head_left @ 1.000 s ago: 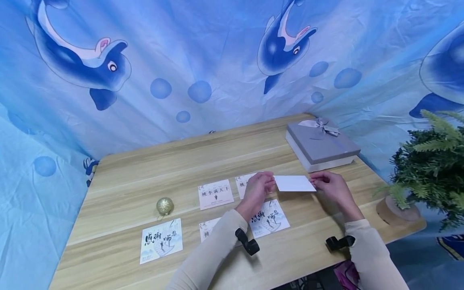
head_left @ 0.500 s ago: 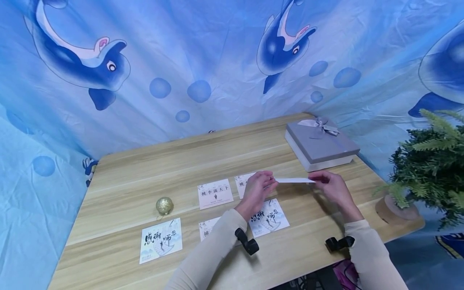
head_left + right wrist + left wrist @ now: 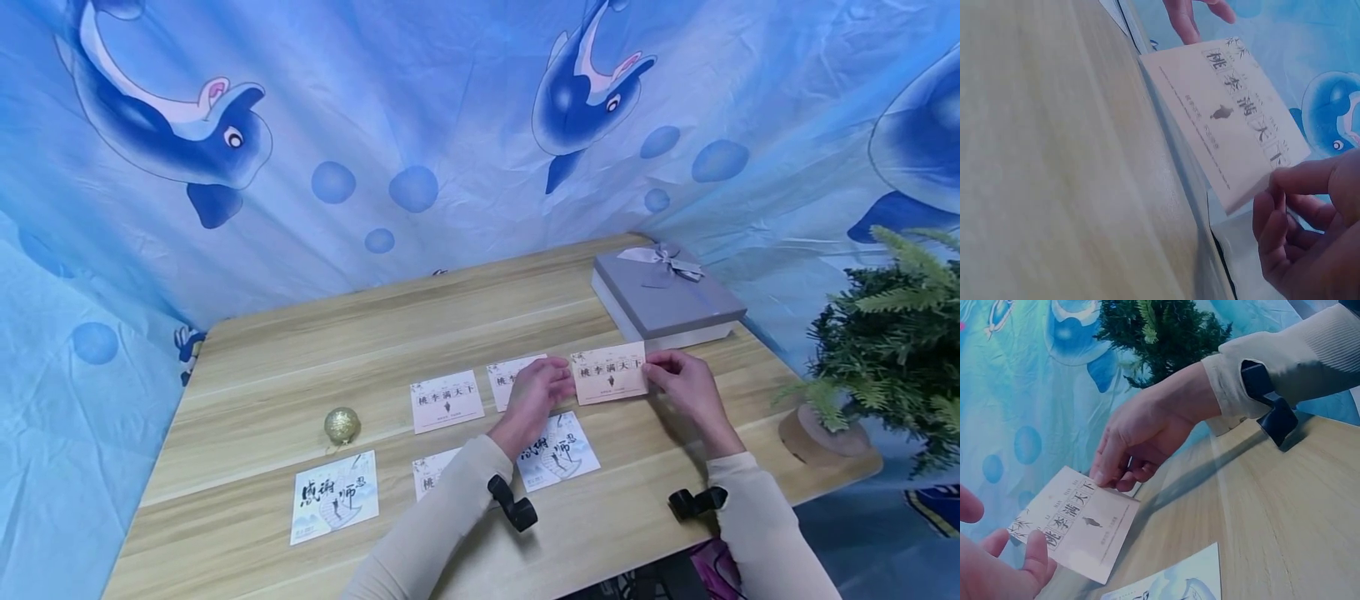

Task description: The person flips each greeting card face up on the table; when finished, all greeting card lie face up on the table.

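Note:
A pinkish-white card [image 3: 609, 373] with dark Chinese characters is held up tilted above the table, its printed side toward me. My right hand [image 3: 686, 392] pinches its right edge between thumb and fingers, as the right wrist view also shows on the card [image 3: 1229, 119]. Beside the card's left edge is my left hand [image 3: 534, 400]; in the left wrist view its fingers [image 3: 1036, 553] are spread and hold nothing. Partly behind that hand lies a similar card [image 3: 510, 382]. Just below is a bluish card [image 3: 562, 454] with brush lettering.
More cards lie to the left: a printed card [image 3: 447, 402], a partly covered card [image 3: 429, 477] by the left sleeve, and a bluish card [image 3: 333, 497]. A gold glitter ball [image 3: 342, 425] sits near them. At the right are a grey gift box [image 3: 667, 292] and a small fir tree [image 3: 892, 358].
The card has turned from its blank white side, through nearly edge-on, to its printed side. My left hand has let go of it, while the right hand keeps its pinch.

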Motion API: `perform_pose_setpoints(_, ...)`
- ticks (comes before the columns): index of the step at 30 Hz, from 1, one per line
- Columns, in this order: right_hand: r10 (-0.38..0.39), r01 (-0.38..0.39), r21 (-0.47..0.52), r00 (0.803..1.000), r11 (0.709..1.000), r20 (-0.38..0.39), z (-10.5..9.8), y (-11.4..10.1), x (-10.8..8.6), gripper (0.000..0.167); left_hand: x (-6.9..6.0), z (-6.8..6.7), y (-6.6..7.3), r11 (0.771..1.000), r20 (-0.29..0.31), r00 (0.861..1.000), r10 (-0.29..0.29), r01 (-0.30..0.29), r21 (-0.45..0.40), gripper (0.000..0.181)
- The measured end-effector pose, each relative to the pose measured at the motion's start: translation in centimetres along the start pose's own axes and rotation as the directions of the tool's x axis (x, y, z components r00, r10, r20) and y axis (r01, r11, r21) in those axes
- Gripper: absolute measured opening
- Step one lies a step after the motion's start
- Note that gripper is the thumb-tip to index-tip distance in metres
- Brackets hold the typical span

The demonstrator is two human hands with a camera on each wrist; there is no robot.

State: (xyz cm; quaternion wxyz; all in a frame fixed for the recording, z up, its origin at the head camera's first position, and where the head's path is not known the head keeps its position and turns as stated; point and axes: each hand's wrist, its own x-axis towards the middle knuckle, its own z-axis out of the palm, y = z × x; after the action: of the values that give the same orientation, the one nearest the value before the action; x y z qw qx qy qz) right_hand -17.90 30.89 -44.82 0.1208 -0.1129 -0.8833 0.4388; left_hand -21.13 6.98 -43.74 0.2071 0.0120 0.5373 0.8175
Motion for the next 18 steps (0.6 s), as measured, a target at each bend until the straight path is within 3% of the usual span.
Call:
perform_pose_setpoints(9, 0.026, -0.028, -0.039, 0.999, 0.999, -0.046, 0.3, 0.0, 0.1, 0.023, 0.3, -0.1, -0.9, 0.999, 0.043, 0.998, -0.036, 0.036, 0.007, 0.032)
perform_pose_setpoints(18, 0.078, -0.079, -0.055, 0.997, 0.995, -0.009, 0.4, 0.2, 0.2, 0.031, 0.7, -0.3, -1.3, 0.998, 0.055, 0.997, -0.062, 0.062, 0.011, 0.032)
